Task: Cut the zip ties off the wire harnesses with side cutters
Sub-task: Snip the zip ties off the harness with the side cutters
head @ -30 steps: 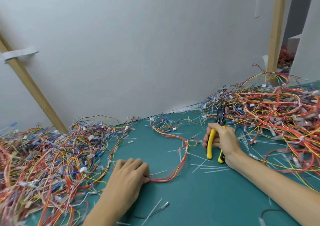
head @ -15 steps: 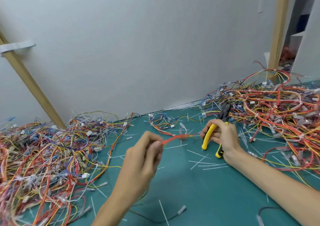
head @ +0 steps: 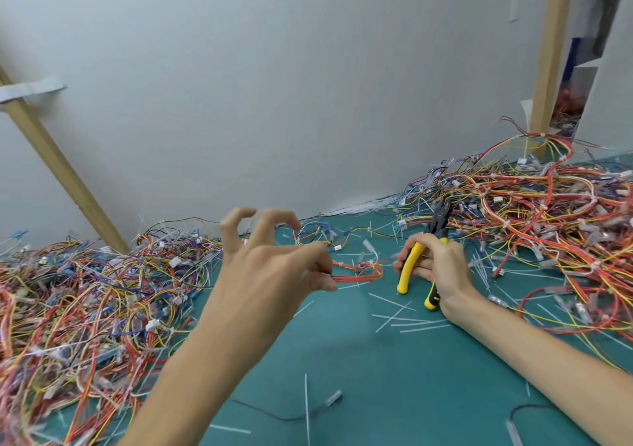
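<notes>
**Harness pinched over a green mat, cutters in the other hand**

The left hand [head: 267, 274] is raised above the mat [head: 394, 377] and pinches a small harness [head: 359, 272] of red and yellow wires between thumb and forefinger; its other fingers arch up, hooked and apart. The harness runs from that pinch towards the right hand [head: 442, 271], ending just beside its fingertips; whether they touch it cannot be told. The right hand grips the cutters [head: 411, 267] by their yellow handles, with the dark head pointing away from the person, towards the right pile [head: 548, 212].

The surface is a teal-green mat. A dense left pile [head: 85, 301] of tangled coloured wires covers its left side, and another heap spreads over the far right. Between them, pale cut ties [head: 404, 315] lie scattered on the bare mat, and a thin black wire [head: 267, 411] lies near the front edge.

Behind the mat stands a plain grey-white wall [head: 274, 86]. A wooden strut [head: 61, 171] leans across it on the left, with a strip of tape [head: 30, 89] at its top. An upright wooden post [head: 551, 58] stands at the right.
</notes>
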Tool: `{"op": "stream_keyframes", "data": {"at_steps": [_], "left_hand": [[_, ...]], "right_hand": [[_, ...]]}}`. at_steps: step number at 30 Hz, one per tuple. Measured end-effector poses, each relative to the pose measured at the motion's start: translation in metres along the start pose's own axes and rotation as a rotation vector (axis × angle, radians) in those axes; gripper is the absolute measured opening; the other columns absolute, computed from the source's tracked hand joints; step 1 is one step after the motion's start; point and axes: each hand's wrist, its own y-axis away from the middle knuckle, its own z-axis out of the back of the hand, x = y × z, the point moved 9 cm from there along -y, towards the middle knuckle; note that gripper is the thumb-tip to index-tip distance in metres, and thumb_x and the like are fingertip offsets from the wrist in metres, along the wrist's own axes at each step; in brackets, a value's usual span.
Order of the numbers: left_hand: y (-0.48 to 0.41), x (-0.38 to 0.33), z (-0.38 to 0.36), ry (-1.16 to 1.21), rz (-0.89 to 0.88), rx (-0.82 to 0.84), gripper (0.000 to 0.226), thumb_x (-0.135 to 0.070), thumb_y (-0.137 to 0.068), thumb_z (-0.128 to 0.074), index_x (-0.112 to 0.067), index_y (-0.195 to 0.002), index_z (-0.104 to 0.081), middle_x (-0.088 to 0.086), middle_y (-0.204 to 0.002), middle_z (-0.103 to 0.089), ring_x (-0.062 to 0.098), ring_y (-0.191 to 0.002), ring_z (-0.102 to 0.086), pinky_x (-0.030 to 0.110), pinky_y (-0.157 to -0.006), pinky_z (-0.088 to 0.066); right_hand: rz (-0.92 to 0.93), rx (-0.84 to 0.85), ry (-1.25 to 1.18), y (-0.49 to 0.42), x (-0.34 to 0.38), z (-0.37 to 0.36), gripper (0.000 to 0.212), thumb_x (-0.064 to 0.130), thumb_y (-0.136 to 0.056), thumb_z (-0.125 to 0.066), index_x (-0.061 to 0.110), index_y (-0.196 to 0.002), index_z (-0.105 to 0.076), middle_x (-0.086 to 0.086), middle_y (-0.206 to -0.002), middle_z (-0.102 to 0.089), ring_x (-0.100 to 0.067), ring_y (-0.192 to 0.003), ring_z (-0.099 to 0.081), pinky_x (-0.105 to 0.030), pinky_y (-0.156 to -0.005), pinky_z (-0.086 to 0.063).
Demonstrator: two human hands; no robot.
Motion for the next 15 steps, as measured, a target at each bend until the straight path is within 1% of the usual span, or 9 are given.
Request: {"op": "stream_keyframes", "data": {"at_steps": [1, 3, 4, 5, 7, 9, 10, 12, 15], "left_hand": [[-0.006, -0.005, -0.002, -0.026, -0.014, 0.053, 0.029, -0.056, -0.076, -0.061, -0.028, -0.078, -0.070, -0.022, -0.072, -0.069, 0.018, -0.112, -0.058, 0.045, -0.102, -0.020], [-0.014, -0.005, -0.013, -0.031, 0.038, 0.206, 0.034, -0.062, -0.080, -0.059, -0.032, -0.092, -0.068, -0.021, -0.082, -0.069, 0.002, -0.114, -0.049, 0.038, -0.108, -0.014], [-0.016, -0.003, -0.019, 0.022, 0.063, 0.254, 0.033, -0.062, -0.082, -0.058, -0.033, -0.097, -0.066, -0.020, -0.084, -0.069, -0.006, -0.108, -0.047, 0.030, -0.106, -0.017], [-0.017, -0.001, -0.025, 0.120, 0.088, 0.296, 0.030, -0.059, -0.084, -0.060, -0.032, -0.097, -0.065, -0.019, -0.082, -0.070, -0.010, -0.097, -0.051, 0.022, -0.100, -0.027], [-0.018, 0.000, -0.040, 0.442, 0.209, 0.391, 0.021, -0.046, -0.086, -0.068, -0.025, -0.088, -0.067, -0.013, -0.071, -0.072, -0.005, -0.070, -0.064, 0.019, -0.075, -0.049], [-0.015, 0.009, -0.060, 0.798, 0.439, 0.452, 0.023, -0.035, -0.088, -0.070, -0.013, -0.082, -0.069, -0.003, -0.066, -0.072, 0.010, -0.054, -0.069, 0.024, -0.056, -0.055], [-0.012, 0.013, -0.074, 0.941, 0.553, 0.482, 0.027, -0.032, -0.089, -0.069, -0.006, -0.083, -0.069, 0.000, -0.067, -0.071, 0.014, -0.050, -0.067, 0.025, -0.052, -0.055], [-0.004, 0.015, -0.100, 1.143, 0.716, 0.546, 0.030, -0.028, -0.093, -0.065, 0.001, -0.087, -0.067, 0.003, -0.069, -0.066, 0.013, -0.046, -0.060, 0.025, -0.052, -0.054], [0.011, 0.009, -0.135, 1.379, 0.902, 0.576, 0.022, -0.027, -0.095, -0.060, -0.006, -0.086, -0.062, -0.001, -0.066, -0.060, 0.006, -0.046, -0.053, 0.022, -0.054, -0.055]], "right_hand": [[0.002, 0.001, 0.002, 0.000, 0.000, 0.000, 0.020, 0.013, -0.088, -0.057, 0.000, -0.074, -0.065, -0.017, -0.067, -0.069, -0.032, -0.064, -0.070, -0.038, -0.063, -0.061], [0.004, 0.003, 0.002, 0.001, 0.001, -0.001, 0.021, 0.012, -0.088, -0.058, 0.001, -0.072, -0.066, -0.017, -0.066, -0.068, -0.031, -0.062, -0.070, -0.035, -0.060, -0.061], [0.005, 0.005, 0.002, 0.001, 0.002, -0.001, 0.021, 0.011, -0.087, -0.058, 0.002, -0.070, -0.066, -0.016, -0.066, -0.068, -0.031, -0.062, -0.070, -0.034, -0.058, -0.060], [0.005, 0.007, 0.001, 0.001, 0.002, -0.002, 0.021, 0.011, -0.087, -0.057, 0.002, -0.070, -0.066, -0.017, -0.065, -0.068, -0.031, -0.061, -0.070, -0.033, -0.057, -0.060], [0.002, 0.012, -0.005, 0.002, 0.002, -0.002, 0.021, 0.010, -0.088, -0.056, 0.001, -0.071, -0.064, -0.017, -0.065, -0.067, -0.031, -0.059, -0.069, -0.032, -0.056, -0.059], [0.004, 0.016, 0.001, 0.002, 0.003, -0.003, 0.021, 0.010, -0.088, -0.056, 0.000, -0.071, -0.064, -0.017, -0.064, -0.067, -0.030, -0.059, -0.069, -0.033, -0.057, -0.060], [0.006, 0.016, 0.008, 0.002, 0.004, -0.003, 0.021, 0.010, -0.088, -0.057, 0.000, -0.071, -0.064, -0.016, -0.064, -0.067, -0.030, -0.058, -0.068, -0.033, -0.057, -0.059], [0.004, 0.010, 0.008, 0.003, 0.005, -0.003, 0.021, 0.008, -0.087, -0.057, 0.000, -0.068, -0.064, -0.015, -0.061, -0.066, -0.030, -0.056, -0.067, -0.030, -0.052, -0.057], [0.003, -0.012, 0.006, 0.005, 0.006, -0.003, 0.026, 0.006, -0.084, -0.059, 0.006, -0.059, -0.065, -0.014, -0.059, -0.065, -0.031, -0.054, -0.066, -0.027, -0.048, -0.054]]}}
